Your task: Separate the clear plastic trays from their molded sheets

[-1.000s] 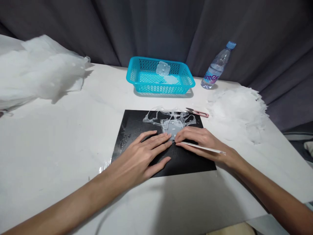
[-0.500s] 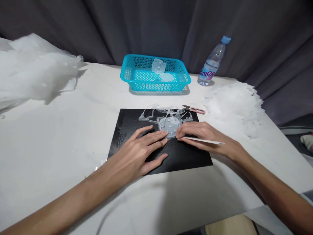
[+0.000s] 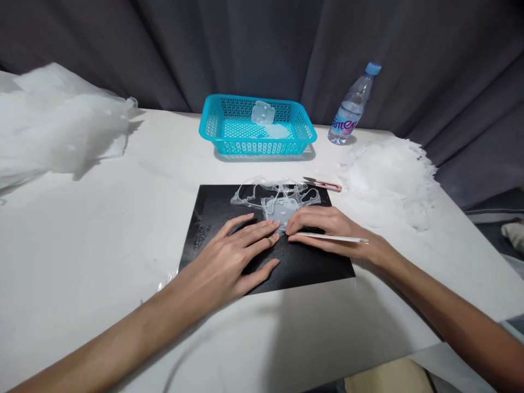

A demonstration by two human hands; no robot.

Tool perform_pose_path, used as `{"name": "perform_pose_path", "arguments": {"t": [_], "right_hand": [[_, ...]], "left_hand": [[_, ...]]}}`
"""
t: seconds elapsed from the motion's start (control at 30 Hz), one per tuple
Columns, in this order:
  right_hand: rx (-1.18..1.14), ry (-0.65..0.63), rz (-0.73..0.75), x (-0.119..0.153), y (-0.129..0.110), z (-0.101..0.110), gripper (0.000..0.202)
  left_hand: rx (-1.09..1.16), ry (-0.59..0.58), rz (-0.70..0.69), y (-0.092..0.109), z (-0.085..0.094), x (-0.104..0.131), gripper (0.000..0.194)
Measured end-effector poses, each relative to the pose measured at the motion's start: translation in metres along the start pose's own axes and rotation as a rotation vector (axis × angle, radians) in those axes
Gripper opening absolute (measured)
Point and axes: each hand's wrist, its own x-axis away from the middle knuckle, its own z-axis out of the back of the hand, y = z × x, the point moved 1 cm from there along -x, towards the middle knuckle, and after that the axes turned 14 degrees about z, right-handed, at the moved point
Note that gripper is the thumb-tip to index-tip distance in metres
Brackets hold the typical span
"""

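Note:
A translucent plastic piece (image 3: 282, 208) with small holes or dots lies on a black mat (image 3: 303, 267). Thin clear plastic loops (image 3: 249, 195) spread around its far side. My left hand (image 3: 241, 248) rests flat on the mat with its fingers apart, fingertips on the piece's left and near edge. My right hand (image 3: 327, 226) is closed around a slim white tool (image 3: 339, 238) at the piece's near right edge. The tool's tip is mostly hidden by the fingers.
Behind the mat stands a blue basket (image 3: 262, 147) holding translucent pieces. Pink-handled snips (image 3: 327, 186) lie at the mat's far right corner. A water bottle (image 3: 347, 117), a white plastic heap (image 3: 388, 180) and a cloudy bag (image 3: 61, 120) are farther out on the white table (image 3: 102, 240).
My right hand has moved slightly left along the near edge of the plastic piece with the tool. My left hand stays in place. The whole view has shifted slightly.

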Motion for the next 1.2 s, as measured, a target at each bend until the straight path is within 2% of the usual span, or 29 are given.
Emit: {"name": "perform_pose_path", "arguments": {"t": [0.3, 0.47, 0.57, 0.67, 0.9, 1.1, 1.2], "right_hand": [[0.125, -0.061, 0.098, 0.000, 0.002, 0.000, 0.020], [0.063, -0.091, 0.037, 0.004, 0.001, 0.015, 0.019], [-0.006, -0.054, 0.012, 0.003, -0.001, 0.020, 0.016], [-0.042, -0.023, 0.009, 0.001, -0.001, 0.016, 0.015], [0.020, -0.044, 0.022, 0.001, 0.005, 0.005, 0.016], [0.047, -0.100, 0.004, 0.005, 0.001, 0.022, 0.018], [0.065, -0.016, -0.006, 0.005, -0.003, 0.032, 0.012]], "left_hand": [[-0.001, -0.007, -0.008, 0.000, -0.001, -0.002, 0.035], [-0.012, -0.023, -0.019, 0.001, -0.001, -0.003, 0.037], [-0.018, -0.022, -0.014, 0.001, 0.000, -0.002, 0.036], [-0.027, -0.021, -0.007, 0.001, 0.000, 0.000, 0.036], [-0.021, -0.016, -0.005, 0.000, -0.002, 0.001, 0.035], [0.015, -0.011, 0.015, 0.000, -0.002, 0.000, 0.032], [0.017, -0.011, 0.024, 0.001, -0.001, 0.000, 0.031]]}}
